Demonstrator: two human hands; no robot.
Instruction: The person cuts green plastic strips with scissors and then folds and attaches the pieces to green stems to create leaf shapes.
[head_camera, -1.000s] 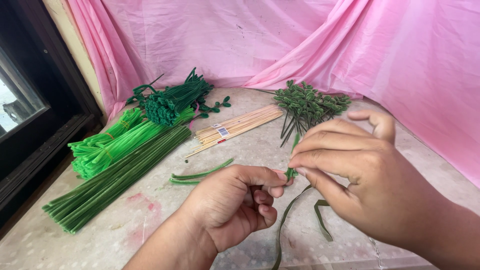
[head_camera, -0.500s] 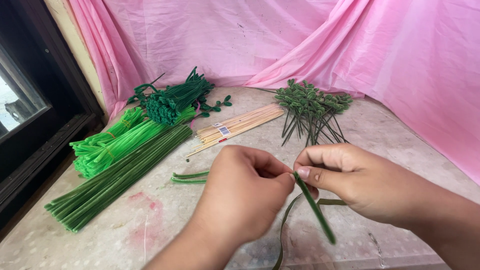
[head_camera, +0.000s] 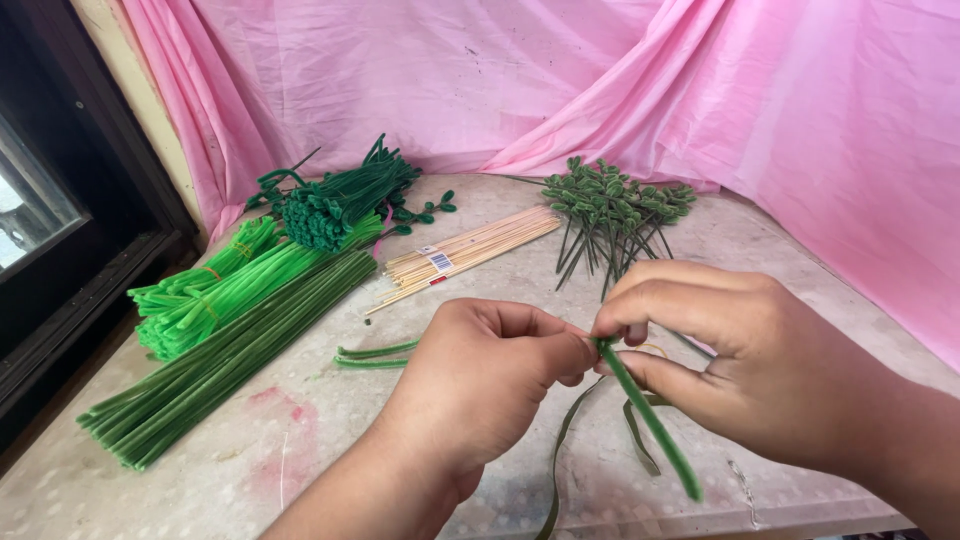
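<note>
A dark green pipe cleaner (head_camera: 650, 420) is pinched at its upper end between the thumb and forefinger of the right hand (head_camera: 760, 375), whose fingers (head_camera: 690, 310) are closed together on it, and from that pinch the stem is seen slanting down and to the right, above the front of the worktop (head_camera: 300, 440). The same upper end is met by the left hand (head_camera: 480, 385), whose fingers (head_camera: 560, 350) are curled shut around the tip, so that the two hands are brought together, touching at the fingertips. A thin olive-green ribbon (head_camera: 560, 450) is trailed from under the hands down toward the front edge, with a loop of it lying just beneath the right hand. A short bent green piece (head_camera: 375, 354) is laid on the marbled surface just left of the left hand. Farther left, a long bundle of dark green pipe cleaners (head_camera: 220, 360) is laid diagonally, with bright green bundles (head_camera: 215, 290) just beside it and a dark green bundle with curled ends (head_camera: 335, 205) behind those. A pack of pale wooden skewers (head_camera: 470, 250) is placed near the middle, and a cluster of small made-up green leaf stems (head_camera: 610, 205) is set behind the right hand. A pink cloth (head_camera: 600, 80) is draped across the back.
</note>
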